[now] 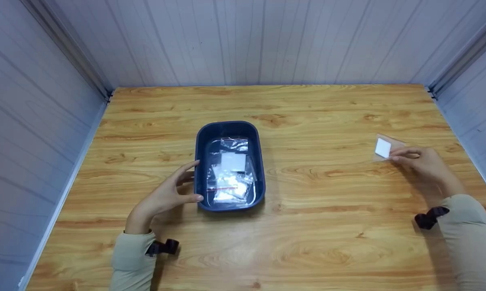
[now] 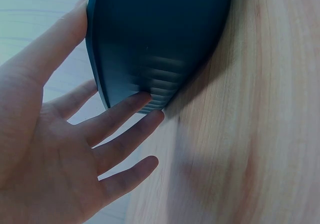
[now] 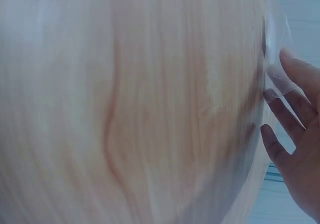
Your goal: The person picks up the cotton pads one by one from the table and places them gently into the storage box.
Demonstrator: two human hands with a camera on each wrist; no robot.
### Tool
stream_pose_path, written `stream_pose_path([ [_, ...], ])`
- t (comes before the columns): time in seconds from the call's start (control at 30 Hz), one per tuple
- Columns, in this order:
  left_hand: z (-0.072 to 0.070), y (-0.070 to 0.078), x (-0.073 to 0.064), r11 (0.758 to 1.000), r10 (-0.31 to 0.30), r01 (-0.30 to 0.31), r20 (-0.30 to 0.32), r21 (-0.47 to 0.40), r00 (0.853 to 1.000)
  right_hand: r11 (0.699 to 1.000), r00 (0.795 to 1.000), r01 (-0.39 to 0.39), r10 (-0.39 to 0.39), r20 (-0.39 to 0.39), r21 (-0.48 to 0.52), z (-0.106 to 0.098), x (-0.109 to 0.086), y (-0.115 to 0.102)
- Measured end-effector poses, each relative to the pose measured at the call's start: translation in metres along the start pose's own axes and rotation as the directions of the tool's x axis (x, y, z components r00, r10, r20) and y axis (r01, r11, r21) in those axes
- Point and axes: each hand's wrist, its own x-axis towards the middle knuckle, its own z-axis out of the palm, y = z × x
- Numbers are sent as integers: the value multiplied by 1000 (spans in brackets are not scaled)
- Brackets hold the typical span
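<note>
A dark blue plastic bin (image 1: 261, 173) stands left of the table's middle with several clear plastic bags (image 1: 231, 165) inside, some with white squares in them and red seal lines. My left hand (image 1: 166, 196) is at its left side, thumb by the rim. In the left wrist view the fingers reach out fairly straight along the bin's ribbed outer wall (image 2: 162, 74). Far to the right, my right hand (image 1: 422, 163) pinches one edge of a small clear bag (image 1: 382, 148) holding a white square. The right wrist view catches the bag's transparent corner (image 3: 281, 82) between thumb and fingers.
The wood-grain table (image 1: 315, 226) is bounded by a pale panelled wall (image 1: 243, 44) at the back and similar panels at both sides. Each sleeved wrist wears a small black camera, such as the left one (image 1: 162, 246).
</note>
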Motion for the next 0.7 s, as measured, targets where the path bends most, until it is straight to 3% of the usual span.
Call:
stream_pose_path([
  [0.23, 0, -1, 1, 999, 23, -23, 7, -22, 1000, 1000, 1000, -10, 10, -9, 20, 0, -2, -3],
  [0.7, 1, 0, 1, 1000, 25, -25, 8, -12, 1000, 1000, 989, 23, -20, -150, 18, -1, -8, -20],
])
